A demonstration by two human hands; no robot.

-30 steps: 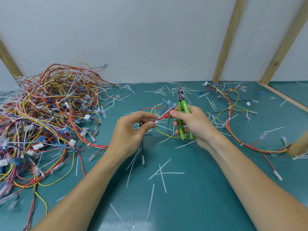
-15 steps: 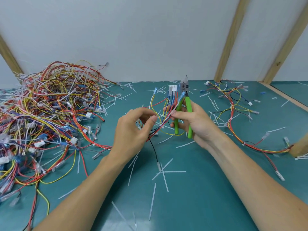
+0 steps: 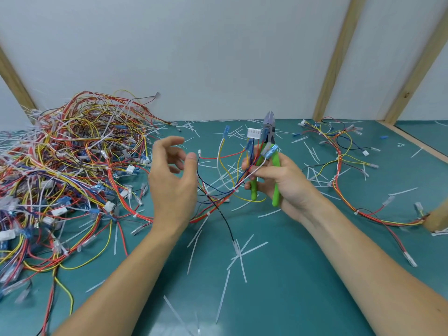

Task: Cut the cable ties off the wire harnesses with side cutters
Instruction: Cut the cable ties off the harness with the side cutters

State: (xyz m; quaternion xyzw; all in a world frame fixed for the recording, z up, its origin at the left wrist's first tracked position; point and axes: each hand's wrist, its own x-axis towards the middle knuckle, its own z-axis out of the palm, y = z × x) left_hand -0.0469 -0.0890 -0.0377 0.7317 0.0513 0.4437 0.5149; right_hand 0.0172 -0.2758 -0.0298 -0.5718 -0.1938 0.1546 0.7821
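Note:
My right hand (image 3: 283, 180) grips the green-handled side cutters (image 3: 272, 166), jaws pointing up, and its thumb and fingers also pinch a wire harness (image 3: 232, 170) of red, yellow, blue and black wires with a white connector (image 3: 254, 133) at the top. The harness hangs from that hand down to the table, with white cable ties along its red bundle (image 3: 213, 210). My left hand (image 3: 173, 180) hovers just left of the harness, fingers spread and holding nothing.
A big tangled pile of harnesses (image 3: 68, 166) fills the left of the green table (image 3: 291, 287). Another harness (image 3: 344, 166) lies at the right, near a wooden post (image 3: 436, 218). Cut white tie pieces (image 3: 240, 253) are scattered all over. A white wall stands behind.
My left hand let go of the harness and opened, moving left. My right hand lifted the cutters and the harness higher, so the wires now dangle from it alone.

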